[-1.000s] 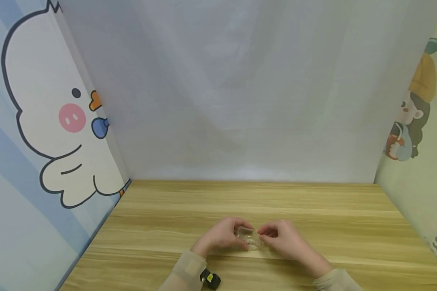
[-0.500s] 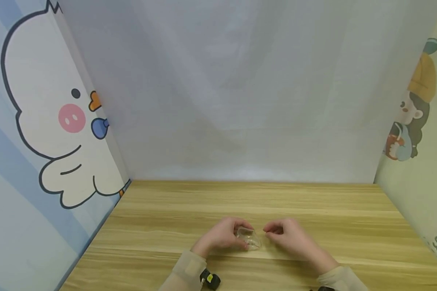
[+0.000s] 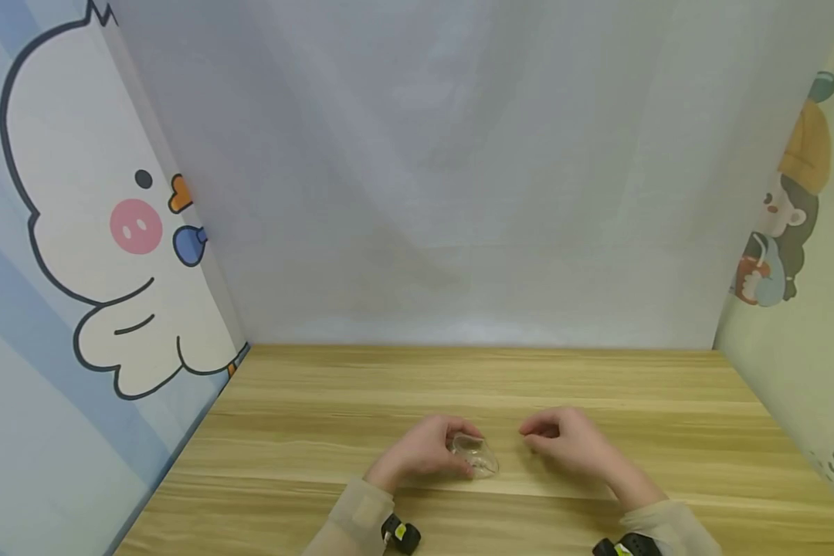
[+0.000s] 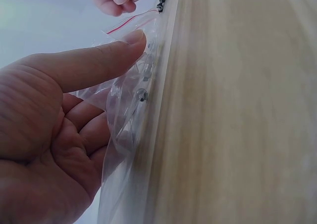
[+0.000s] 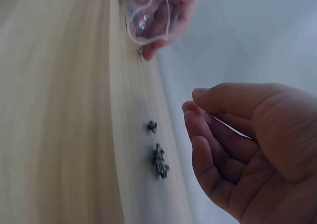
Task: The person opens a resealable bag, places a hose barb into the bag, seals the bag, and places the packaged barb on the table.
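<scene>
The left hand grips the clear bag just above the table or on it, I cannot tell which. Its thumb and bent fingers lie on opposite sides; perhaps this hold spreads the mouth toward the right hand. The right fingers, loosely curled with little gap, show nothing held, near dark parts lying loose, probably within easy reach.
</scene>
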`<state>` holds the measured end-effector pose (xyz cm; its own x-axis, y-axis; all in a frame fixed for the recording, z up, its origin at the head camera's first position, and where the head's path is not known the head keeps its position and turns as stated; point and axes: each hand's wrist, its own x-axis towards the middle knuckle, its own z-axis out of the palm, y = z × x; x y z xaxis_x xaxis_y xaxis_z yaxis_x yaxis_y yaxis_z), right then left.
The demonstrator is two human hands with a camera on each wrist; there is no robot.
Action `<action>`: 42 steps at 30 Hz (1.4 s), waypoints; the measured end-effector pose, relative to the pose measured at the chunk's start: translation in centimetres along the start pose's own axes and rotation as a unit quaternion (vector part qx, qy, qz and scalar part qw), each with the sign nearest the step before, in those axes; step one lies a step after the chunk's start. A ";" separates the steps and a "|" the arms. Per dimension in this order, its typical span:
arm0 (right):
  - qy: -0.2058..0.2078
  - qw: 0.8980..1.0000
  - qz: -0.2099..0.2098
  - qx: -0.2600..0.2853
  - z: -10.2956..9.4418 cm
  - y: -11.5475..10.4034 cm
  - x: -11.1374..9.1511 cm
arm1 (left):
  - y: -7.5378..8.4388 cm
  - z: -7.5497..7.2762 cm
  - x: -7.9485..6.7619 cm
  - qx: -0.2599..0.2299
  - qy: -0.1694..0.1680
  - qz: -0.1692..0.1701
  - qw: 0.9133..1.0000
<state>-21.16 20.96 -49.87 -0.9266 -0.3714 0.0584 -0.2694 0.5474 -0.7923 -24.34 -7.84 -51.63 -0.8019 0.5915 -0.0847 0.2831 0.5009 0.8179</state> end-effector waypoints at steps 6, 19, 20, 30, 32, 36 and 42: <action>0.019 1.000 0.015 -0.004 -1.5 1.2 -0.3 | 0.0 0.0 0.0 0.003 -0.001 -0.001 1.000; 0.011 0.999 0.020 -0.029 -3.0 3.3 -0.6 | 0.0 0.0 -0.1 -0.003 0.001 -0.008 1.000; 0.005 0.999 0.017 -0.027 -3.1 3.4 -0.7 | 0.0 0.0 -0.1 -0.002 0.001 -0.008 1.000; -0.043 0.999 0.009 -0.017 -3.3 4.2 -0.9 | 0.0 0.0 -0.2 0.009 -0.001 -0.008 1.000; -0.044 0.999 0.003 -0.017 -3.2 4.4 -0.9 | 0.0 -0.1 -0.2 0.013 -0.001 -0.008 1.000; -0.044 0.999 -0.003 -0.015 -3.1 4.4 -1.0 | -0.1 0.0 -0.1 0.013 0.000 -0.005 1.000; -0.047 0.999 -0.012 -0.021 -3.1 4.4 -1.0 | -0.1 0.1 -0.1 0.009 0.002 -0.006 1.000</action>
<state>-22.26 26.04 -51.51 -0.8914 -0.4529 0.0188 -0.3044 0.5673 -0.7652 -24.24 -7.94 -51.77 -0.8072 0.5831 -0.0915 0.2834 0.5190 0.8064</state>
